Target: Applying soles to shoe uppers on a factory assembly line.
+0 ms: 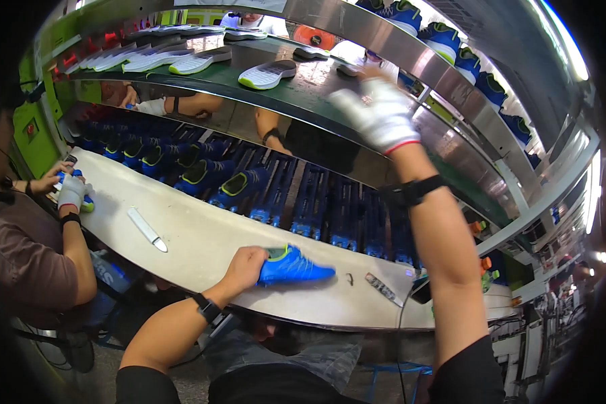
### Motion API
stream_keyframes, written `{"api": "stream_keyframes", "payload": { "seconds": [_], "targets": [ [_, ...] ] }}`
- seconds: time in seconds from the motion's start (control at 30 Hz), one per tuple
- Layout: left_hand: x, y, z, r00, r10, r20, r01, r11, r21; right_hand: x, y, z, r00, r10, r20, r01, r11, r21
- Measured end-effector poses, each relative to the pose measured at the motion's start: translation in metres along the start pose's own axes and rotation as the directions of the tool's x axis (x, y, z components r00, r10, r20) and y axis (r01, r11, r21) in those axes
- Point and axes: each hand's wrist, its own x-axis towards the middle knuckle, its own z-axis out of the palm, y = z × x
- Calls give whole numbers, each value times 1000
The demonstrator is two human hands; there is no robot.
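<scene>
On the pale bench in front of me, my left hand [244, 269] is bare and closed on the heel end of a blue shoe upper [296, 266] with a lime-green collar lining. The toe of this upper points right. High on the right, my right hand [382, 116] wears a white glove and reaches over the green conveyor belt [212, 79]. It is blurred, but thumb and fingers look spread, and nothing shows in them. Nearest to its fingertips is a shoe sole [348, 69], partly hidden by the hand. Another white and grey sole [267, 74] lies on the belt further left.
Below the belt, blue shoes [239, 187] stand on a dark slatted rack. A white marker-like tool [147, 229] and a small patterned strip [382, 289] lie on the bench [202, 249]. At left a co-worker's gloved hand [73, 194] handles a shoe. Finished-looking shoes [442, 42] line the upper shelf.
</scene>
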Motion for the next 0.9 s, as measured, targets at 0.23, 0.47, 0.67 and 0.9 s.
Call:
{"api": "stream_keyframes", "payload": {
  "seconds": [0.23, 0.47, 0.67, 0.9],
  "targets": [
    [-33, 64, 1, 918, 397, 18, -328, 731, 598, 41, -117, 82, 896, -200, 397, 208, 978, 25],
    [-19, 93, 79, 747, 178, 640, -650, 393, 650, 25, -112, 71, 967, 54, 248, -83, 991, 108],
    [-57, 108, 47, 591, 729, 346, -806, 555, 208, -120, -65, 1, 904, -173, -392, 238, 963, 123],
    [-98, 121, 11, 591, 767, 248, -788, 485, 378, -331, -73, -82, 935, 327, -136, -167, 746, 644]
  ]
}}
